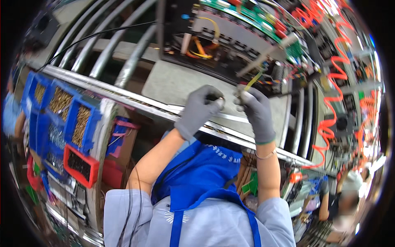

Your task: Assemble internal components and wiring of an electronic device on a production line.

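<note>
Both my hands wear grey gloves and hover over the near end of a pale board, in front of an opened electronics chassis (228, 68). My left hand (199, 108) has its fingers curled into a pinch; a tiny glint shows at the tips, too small to name. Just to its right, my right hand (258, 113) pinches the end of a yellow-green wire (254, 80) that runs back toward the chassis. Inside the chassis are a green circuit board (247, 18), a grey metal block, and yellow and orange wires (201, 49).
The pale board (166, 82) lies on a roller conveyor (105, 53) with a metal rail along its near side. Blue bins (80, 127) of small fasteners and a red bin (82, 164) stand at left. A coiled red air hose (329, 119) hangs at right; another person (343, 197) is beyond.
</note>
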Motion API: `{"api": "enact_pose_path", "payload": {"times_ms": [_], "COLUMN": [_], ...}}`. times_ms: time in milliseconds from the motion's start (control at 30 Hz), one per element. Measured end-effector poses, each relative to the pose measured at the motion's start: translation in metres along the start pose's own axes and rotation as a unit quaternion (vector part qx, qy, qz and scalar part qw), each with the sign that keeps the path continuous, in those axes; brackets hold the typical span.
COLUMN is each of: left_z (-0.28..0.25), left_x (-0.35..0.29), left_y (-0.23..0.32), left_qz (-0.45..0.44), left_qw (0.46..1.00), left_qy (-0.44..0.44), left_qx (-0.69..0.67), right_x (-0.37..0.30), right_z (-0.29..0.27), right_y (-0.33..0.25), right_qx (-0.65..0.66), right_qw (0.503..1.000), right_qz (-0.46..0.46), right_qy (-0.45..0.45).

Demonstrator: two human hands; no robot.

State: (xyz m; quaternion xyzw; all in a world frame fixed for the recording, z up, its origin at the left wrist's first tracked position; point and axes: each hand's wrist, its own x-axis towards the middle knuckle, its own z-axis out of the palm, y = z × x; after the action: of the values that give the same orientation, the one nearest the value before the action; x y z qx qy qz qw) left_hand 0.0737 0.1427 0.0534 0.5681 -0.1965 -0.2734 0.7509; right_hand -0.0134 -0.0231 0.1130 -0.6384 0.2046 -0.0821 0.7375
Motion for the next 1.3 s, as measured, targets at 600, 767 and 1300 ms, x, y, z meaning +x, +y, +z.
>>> {"api": "enact_pose_path", "payload": {"times_ms": [600, 767, 1300], "left_z": [0.034, 0.036, 0.055], "left_x": [0.003, 0.007, 0.027], "left_y": [-0.012, -0.026, -0.02], "left_qz": [-0.064, -0.028, -0.135], "left_qw": [0.996, 0.999, 0.984], "left_qy": [0.01, 0.013, -0.11], "left_qx": [-0.058, -0.017, 0.042], "right_x": [-0.002, 0.001, -0.016], "right_z": [-0.005, -0.014, -0.049], "right_y": [0.022, 0.028, 0.038], "right_qx": [-0.089, -0.116, -0.115], "right_qw": [0.992, 0.989, 0.988], "right_qz": [-0.054, -0.075, -0.08], "right_qy": [0.07, 0.054, 0.059]}}
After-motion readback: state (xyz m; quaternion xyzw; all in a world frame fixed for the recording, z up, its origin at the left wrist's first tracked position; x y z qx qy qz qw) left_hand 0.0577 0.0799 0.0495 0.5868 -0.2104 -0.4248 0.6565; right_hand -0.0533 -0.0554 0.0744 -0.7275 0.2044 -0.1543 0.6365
